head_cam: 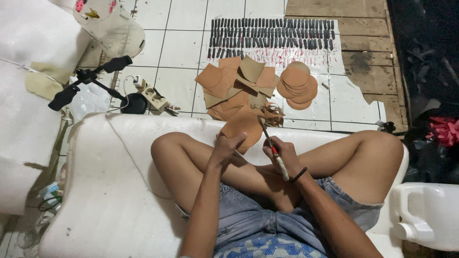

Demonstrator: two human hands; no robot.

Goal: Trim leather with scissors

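Observation:
I sit cross-legged on a white foam mat (110, 191). My left hand (225, 147) grips the lower edge of a round brown sheet piece (243, 126) held up over my knees. My right hand (283, 154) holds scissors (270, 143) with a red and white handle, their blades pointing up against the piece's right edge. A curled brown offcut (273, 114) hangs by the blade tips. On the floor just beyond lie a loose pile of brown and tan sheet scraps (236, 83) and a neat stack of cut brown discs (297, 86).
Several rows of small dark cylinders (272, 32) lie on a white sheet at the far side. A black tripod stand (93, 81) and a power strip (153, 98) sit at left. A white plastic jug (428, 215) stands at right, a red bundle (444, 130) behind it.

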